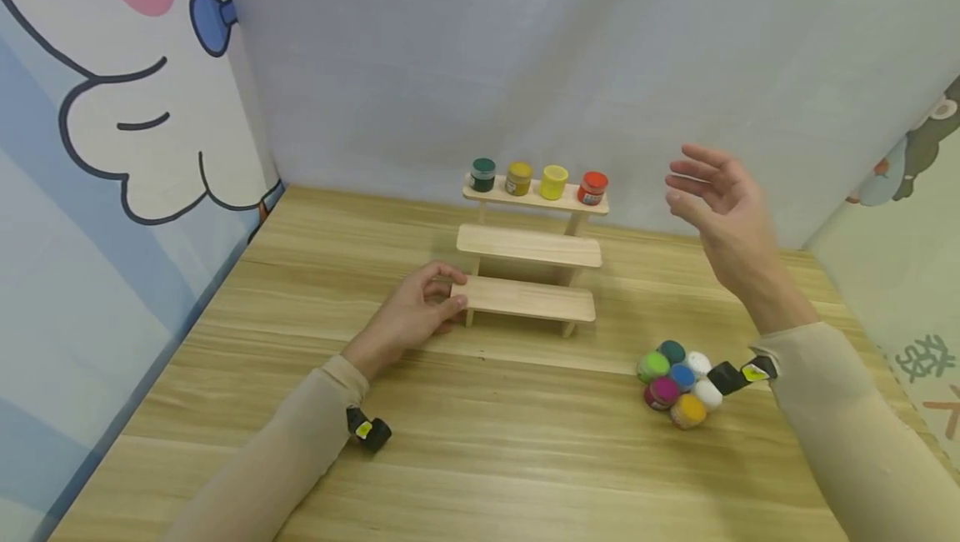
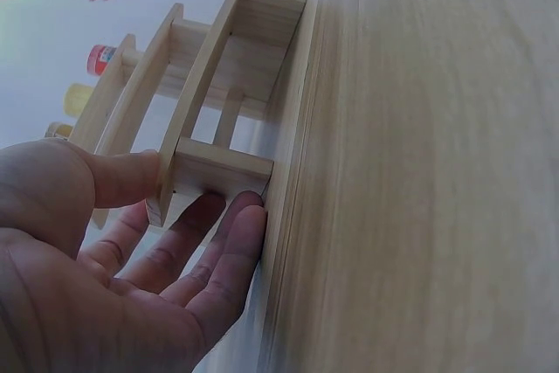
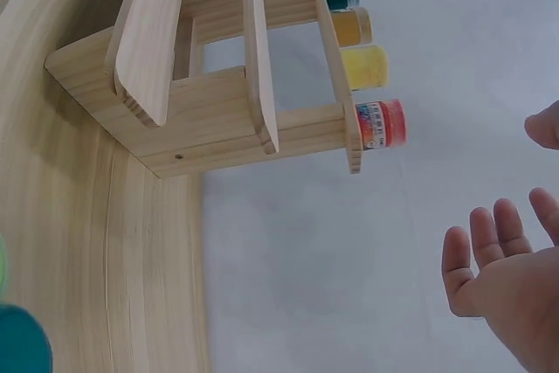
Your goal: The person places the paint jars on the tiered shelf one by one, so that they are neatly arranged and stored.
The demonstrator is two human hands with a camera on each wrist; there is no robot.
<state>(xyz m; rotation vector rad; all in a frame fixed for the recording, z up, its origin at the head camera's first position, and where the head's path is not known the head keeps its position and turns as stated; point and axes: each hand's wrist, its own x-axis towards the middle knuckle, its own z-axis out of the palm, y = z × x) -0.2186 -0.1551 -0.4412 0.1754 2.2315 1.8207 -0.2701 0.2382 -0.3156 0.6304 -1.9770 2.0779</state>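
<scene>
A three-tier wooden display stand (image 1: 528, 298) stands on the table near the back wall. My left hand (image 1: 411, 308) grips the left end of its lowest board, thumb on the board and fingers against the leg below, as the left wrist view shows. Along the top tier sit a dark green paint jar (image 1: 483, 175), a mustard one (image 1: 518, 179), a bright yellow one (image 1: 554, 183) and a red one (image 3: 383, 124). The two lower tiers are bare. My right hand (image 1: 723, 208) is raised in the air right of the stand, fingers apart, holding nothing.
Below my right forearm, a cluster of several paint jars (image 1: 682, 377) stands on the wooden table (image 1: 480, 450), in green, blue, white, magenta and orange-yellow. A pale wall (image 1: 450, 50) rises behind the stand; a cartoon-printed panel (image 1: 150, 150) borders the left side.
</scene>
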